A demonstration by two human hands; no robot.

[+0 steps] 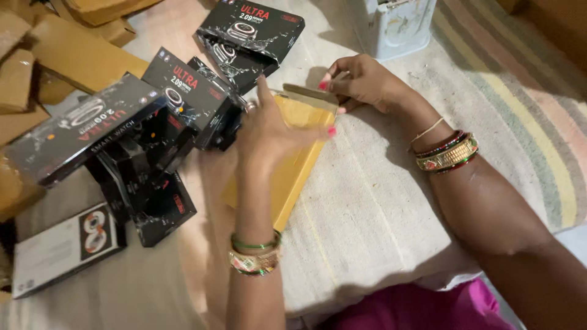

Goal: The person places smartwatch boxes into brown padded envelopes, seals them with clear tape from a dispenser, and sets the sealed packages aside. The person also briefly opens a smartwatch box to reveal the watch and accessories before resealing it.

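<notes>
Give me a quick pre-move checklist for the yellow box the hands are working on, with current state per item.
1. Left hand in contact with the yellow box: ok, fingers rest on its upper part.
2. Right hand on the box flap: ok, fingertips pinch the open flap at the far end.
3. Flap closed: not ok, it stands raised.
4. Box contents: cannot tell, the left hand hides the opening.
5. Box supported: ok, it lies on the striped cloth.
6. Space beside the box: not ok, the black product boxes crowd its left side.
</notes>
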